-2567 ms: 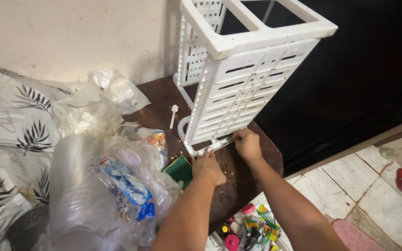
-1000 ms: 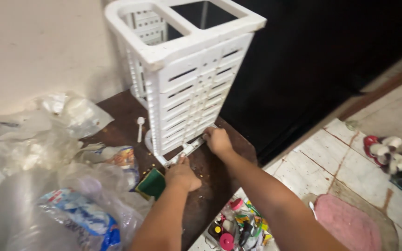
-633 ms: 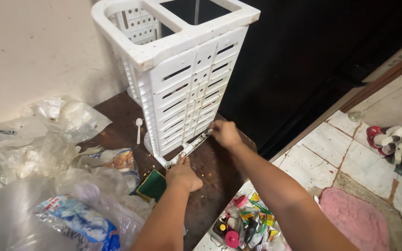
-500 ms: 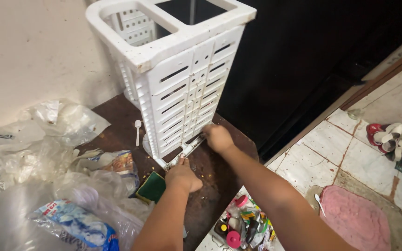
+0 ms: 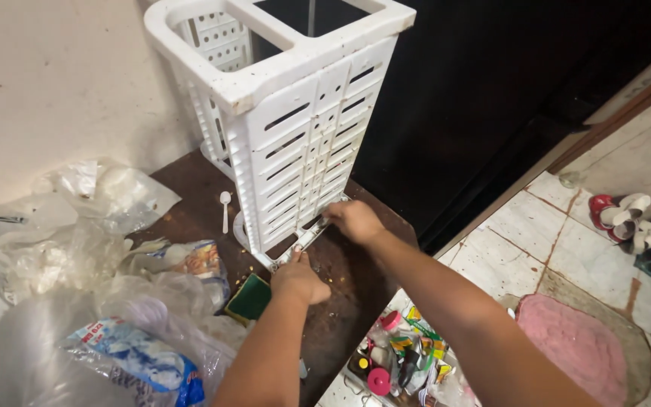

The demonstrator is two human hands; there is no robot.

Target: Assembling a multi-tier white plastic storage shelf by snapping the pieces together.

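compared with half a second back, the right hand (image 5: pixel 353 221) has slid a bit further along the bottom edge of the tall white slotted plastic basket (image 5: pixel 295 128), while the left hand (image 5: pixel 299 279) sits in pretty much the same spot at the near corner, so to me it looks like the grip on the base is being adjusted rather than anything getting lifted. the basket hasn't shifted, it's upright on the dark brown worn wooden counter (image 5: pixel 356 301), close to the cream wall. both hands are curled down over the thin grey-white strip (image 5: pixel 304 243) running along the basket's foot; fingers look pressed together on it, though i can't tell if they're actually pinching it. the basket is scuffed and speckled with grime, open-topped with two compartments and rows of slots down its sides. a small white plastic spoon (image 5: pixel 224 209) lies just beside it, a green sponge (image 5: pixel 250 298) is near the left hand, and crumpled clear plastic bags (image 5: pixel 92 249) pile up to the left.
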